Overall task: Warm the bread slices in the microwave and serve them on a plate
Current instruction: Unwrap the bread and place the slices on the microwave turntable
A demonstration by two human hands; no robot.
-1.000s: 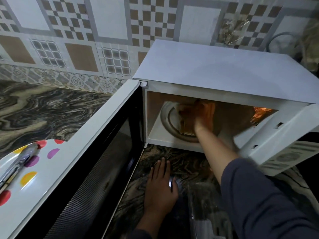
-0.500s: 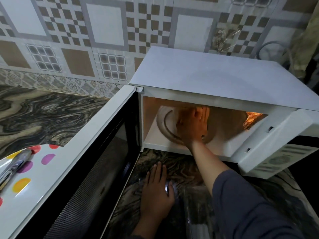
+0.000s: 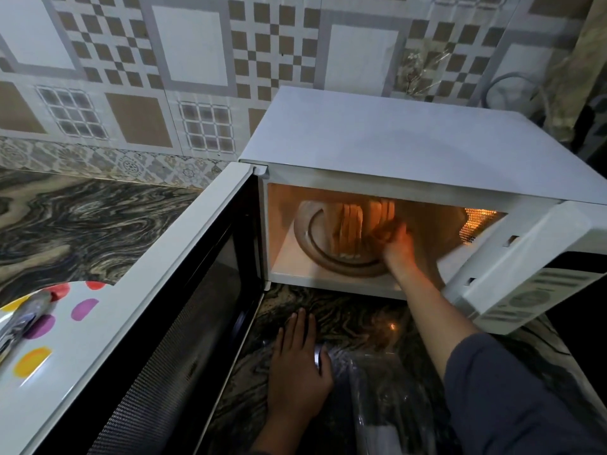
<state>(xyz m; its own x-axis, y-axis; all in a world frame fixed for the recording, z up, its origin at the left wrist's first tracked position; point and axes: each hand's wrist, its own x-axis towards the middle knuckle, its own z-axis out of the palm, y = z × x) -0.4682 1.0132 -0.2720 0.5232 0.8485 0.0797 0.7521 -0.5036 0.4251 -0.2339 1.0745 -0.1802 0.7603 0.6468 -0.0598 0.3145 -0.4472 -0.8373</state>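
microwave [image 3: 394, 149]: door [image 3: 147, 284] open, lit | bread [image 3: 349, 229]: upright on turntable [image 3: 305, 224] | left hand [image 3: 297, 372]: flat on tabletop [image 3: 82, 218], fingers [image 3: 300, 326] straight | right hand [image 3: 399, 247]: at bread, fingers blurred, grip cannot tell

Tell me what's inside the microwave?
Bread slices appear to stand on edge on the turntable. The right hand reaches in beside them; blur hides whether it grips any. The hand covers the turntable's right part.

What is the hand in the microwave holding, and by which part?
The right hand touches the bread slices at their lower right edge; blur hides whether it truly holds them.
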